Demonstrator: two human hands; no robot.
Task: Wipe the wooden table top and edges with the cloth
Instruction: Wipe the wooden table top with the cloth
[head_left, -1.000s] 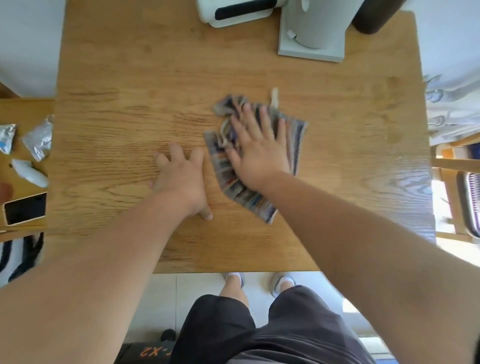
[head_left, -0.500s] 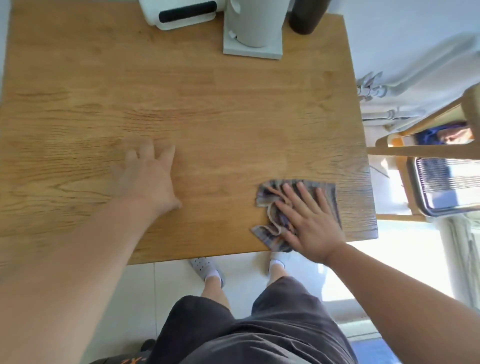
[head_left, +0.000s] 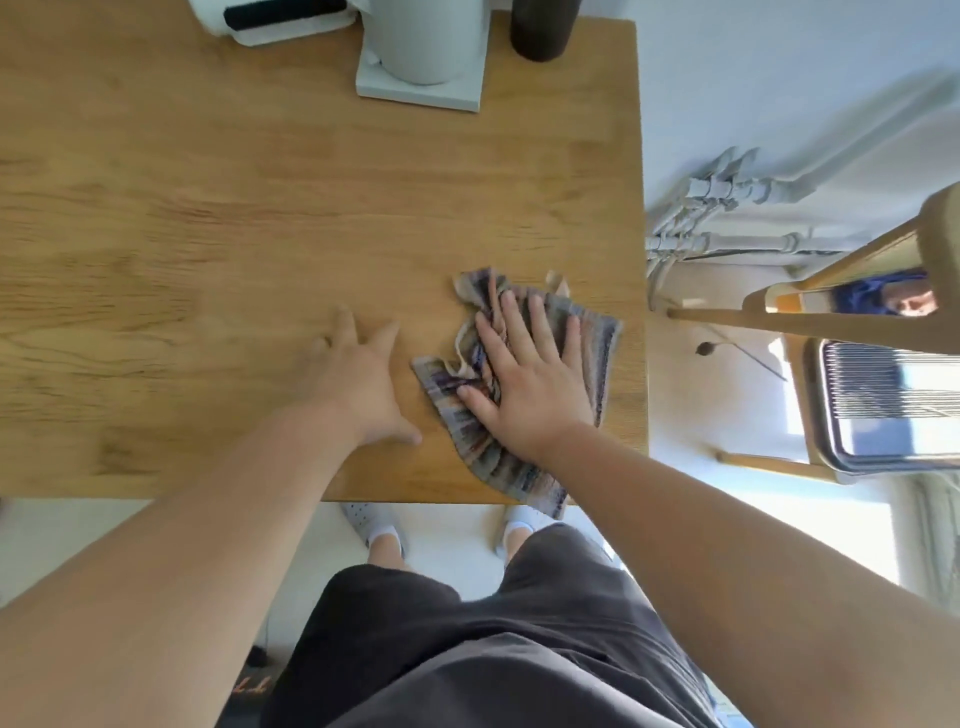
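Observation:
The wooden table (head_left: 234, 208) fills the upper left of the head view, its right edge and near edge both in sight. A crumpled striped grey-blue cloth (head_left: 493, 457) lies near the table's near right corner, one end hanging slightly over the near edge. My right hand (head_left: 524, 374) presses flat on the cloth with straight, spread fingers. My left hand (head_left: 363, 379) rests flat on the bare wood just left of the cloth, fingers spread, holding nothing.
At the table's far edge stand a white appliance (head_left: 275, 18), a grey jug on a square base (head_left: 421, 57) and a dark cylinder (head_left: 537, 31). A wooden chair (head_left: 857, 322) stands right of the table, with pipes (head_left: 727, 208) along the wall.
My right hand slid the cloth from the table's middle to the near right corner, then slightly back away from the near edge. My left hand stayed flat on the wood.

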